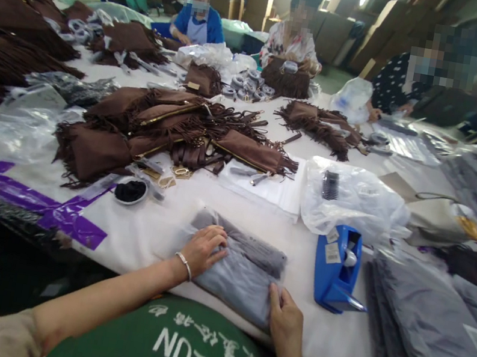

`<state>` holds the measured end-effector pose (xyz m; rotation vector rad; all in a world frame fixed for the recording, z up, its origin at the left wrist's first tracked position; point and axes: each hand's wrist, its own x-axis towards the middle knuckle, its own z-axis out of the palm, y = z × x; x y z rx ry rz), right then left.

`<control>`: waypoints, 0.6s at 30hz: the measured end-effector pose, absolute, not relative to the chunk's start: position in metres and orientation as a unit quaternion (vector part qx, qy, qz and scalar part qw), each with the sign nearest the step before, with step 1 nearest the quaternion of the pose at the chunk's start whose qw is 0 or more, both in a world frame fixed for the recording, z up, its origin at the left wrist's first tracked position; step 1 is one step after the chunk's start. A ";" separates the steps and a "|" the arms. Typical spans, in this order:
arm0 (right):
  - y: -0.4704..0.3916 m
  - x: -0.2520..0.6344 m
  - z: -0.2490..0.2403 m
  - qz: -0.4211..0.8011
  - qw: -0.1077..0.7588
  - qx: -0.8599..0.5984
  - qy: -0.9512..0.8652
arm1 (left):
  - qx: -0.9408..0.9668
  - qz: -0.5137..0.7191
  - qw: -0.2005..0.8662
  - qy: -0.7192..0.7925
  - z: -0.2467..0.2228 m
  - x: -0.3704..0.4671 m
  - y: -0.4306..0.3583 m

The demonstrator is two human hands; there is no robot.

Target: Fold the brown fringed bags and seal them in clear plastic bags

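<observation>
A grey item in a clear plastic bag [235, 275] lies on the white table in front of my body, with a darker rolled or folded band along its far side. My left hand [204, 250] rests on the bag's left part, fingers spread. At the bag's right end my right hand [285, 320] pinches the edge between thumb and fingers. To the right of the bag stands a blue tape dispenser [337, 268]. A small white dish with something black [130, 191] sits to the left, beyond my left forearm.
Brown fringed bags [150, 127] are heaped across the middle. Plastic-wrapped grey packages [436, 333] are stacked at the right. Purple tape [71, 220] runs along the left edge. A clear bag with a black comb-like piece [354, 198] lies beyond the dispenser. Three people work across the table.
</observation>
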<state>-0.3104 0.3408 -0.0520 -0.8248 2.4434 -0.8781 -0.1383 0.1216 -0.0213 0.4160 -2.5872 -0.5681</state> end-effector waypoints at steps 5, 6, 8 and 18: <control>0.385 -0.350 -0.042 -0.548 0.194 -0.084 0.810 | 0.146 -0.242 0.253 -0.925 -0.042 -0.143 0.112; 0.394 -0.361 -0.038 -0.579 0.125 -0.044 0.805 | 0.143 -0.240 0.254 -0.926 -0.043 -0.142 0.109; 0.406 -0.384 -0.028 -0.591 -0.011 -0.005 0.806 | 0.141 -0.236 0.258 -0.926 -0.043 -0.142 0.107; 0.398 -0.423 -0.014 -0.531 0.017 -0.114 0.839 | 0.148 -0.213 0.267 -0.928 -0.044 -0.143 0.108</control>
